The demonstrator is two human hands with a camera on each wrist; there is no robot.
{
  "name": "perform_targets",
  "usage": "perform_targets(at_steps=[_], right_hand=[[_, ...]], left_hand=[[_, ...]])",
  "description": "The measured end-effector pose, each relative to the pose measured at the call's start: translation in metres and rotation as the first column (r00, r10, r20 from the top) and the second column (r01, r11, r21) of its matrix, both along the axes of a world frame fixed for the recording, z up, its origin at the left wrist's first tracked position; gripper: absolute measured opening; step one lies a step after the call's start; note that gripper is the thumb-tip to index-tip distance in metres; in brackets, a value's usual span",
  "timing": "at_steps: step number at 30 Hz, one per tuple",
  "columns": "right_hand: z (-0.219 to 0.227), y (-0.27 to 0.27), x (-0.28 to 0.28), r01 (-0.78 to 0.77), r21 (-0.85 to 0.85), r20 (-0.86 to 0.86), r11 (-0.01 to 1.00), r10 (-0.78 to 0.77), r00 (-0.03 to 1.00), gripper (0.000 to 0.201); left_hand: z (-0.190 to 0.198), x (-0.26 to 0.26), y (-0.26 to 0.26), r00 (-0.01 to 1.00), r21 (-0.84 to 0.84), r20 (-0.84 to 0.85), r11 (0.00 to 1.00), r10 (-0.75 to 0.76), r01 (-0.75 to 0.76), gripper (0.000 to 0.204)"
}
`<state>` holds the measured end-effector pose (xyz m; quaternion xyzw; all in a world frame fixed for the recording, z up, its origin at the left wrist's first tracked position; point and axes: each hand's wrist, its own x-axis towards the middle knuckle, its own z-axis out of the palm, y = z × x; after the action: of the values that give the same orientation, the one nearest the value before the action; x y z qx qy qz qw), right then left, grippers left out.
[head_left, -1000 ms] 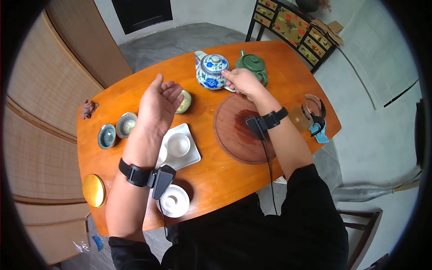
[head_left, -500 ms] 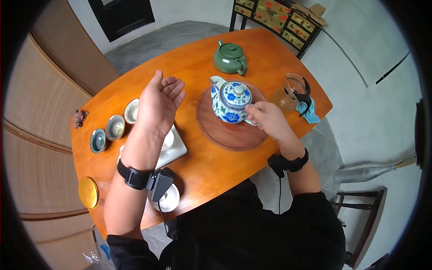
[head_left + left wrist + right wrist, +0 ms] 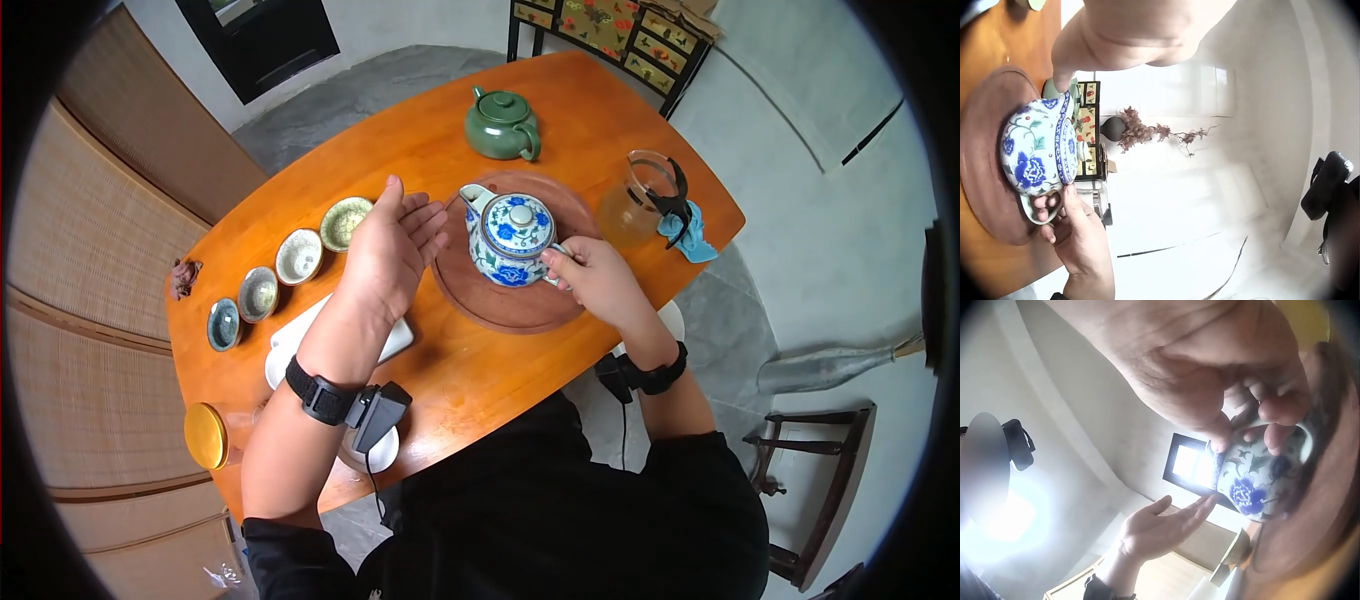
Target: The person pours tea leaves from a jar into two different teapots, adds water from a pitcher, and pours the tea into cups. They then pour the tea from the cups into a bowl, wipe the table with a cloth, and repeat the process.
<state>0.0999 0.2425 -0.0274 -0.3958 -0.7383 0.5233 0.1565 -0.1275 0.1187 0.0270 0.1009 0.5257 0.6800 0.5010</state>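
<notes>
My right hand grips the handle of a white teapot with blue flowers, its fingers curled through the loop. The lidded pot stands upright at the round wooden board, its spout pointing toward my left hand. That hand is held out palm up with straight fingers, just left of the spout and holding nothing. In the left wrist view the thumb of the right hand lies near the pot's rim. The right wrist view has the flat left hand beside the pot.
A green teapot stands behind the board. To the right are a glass jug and a blue cloth. Several small bowls, one of them greenish, line the left. A white tray and a gold-lidded jar lie nearer.
The right hand has brought the floral teapot from beside the green teapot to the round board. The left hand has stayed open and palm up, now nearer the spout.
</notes>
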Motion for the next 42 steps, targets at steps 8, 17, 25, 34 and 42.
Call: perform_targets(at_steps=[8,17,25,34,42], right_hand=[[0.049,-0.011,-0.027,0.025,0.633,-0.148,0.774,0.089,0.985,0.03],[0.04,0.004,-0.055,-0.149,0.698,0.037,0.7,0.173,0.984,0.023],[0.049,0.003,-0.056,-0.115,0.612,-0.008,0.783,0.151,0.988,0.019],[0.052,-0.001,-0.053,-0.065,0.572,-0.103,0.818,0.15,0.983,0.018],[0.083,0.014,-0.003,0.173,0.747,-0.209,0.642,-0.019,0.978,0.02]], left_hand=[[0.0,0.007,0.001,1.0,0.023,0.021,1.0,-0.015,0.015,0.071],[-0.002,0.014,-0.008,1.0,0.007,0.026,1.0,-0.012,0.012,0.07],[-0.01,0.009,-0.008,0.999,0.009,0.054,1.0,0.005,-0.006,0.068],[-0.007,0.006,-0.011,0.999,0.012,0.05,1.0,0.011,-0.012,0.068],[0.028,0.01,-0.016,0.999,0.15,0.007,0.988,-0.045,0.044,0.073]])
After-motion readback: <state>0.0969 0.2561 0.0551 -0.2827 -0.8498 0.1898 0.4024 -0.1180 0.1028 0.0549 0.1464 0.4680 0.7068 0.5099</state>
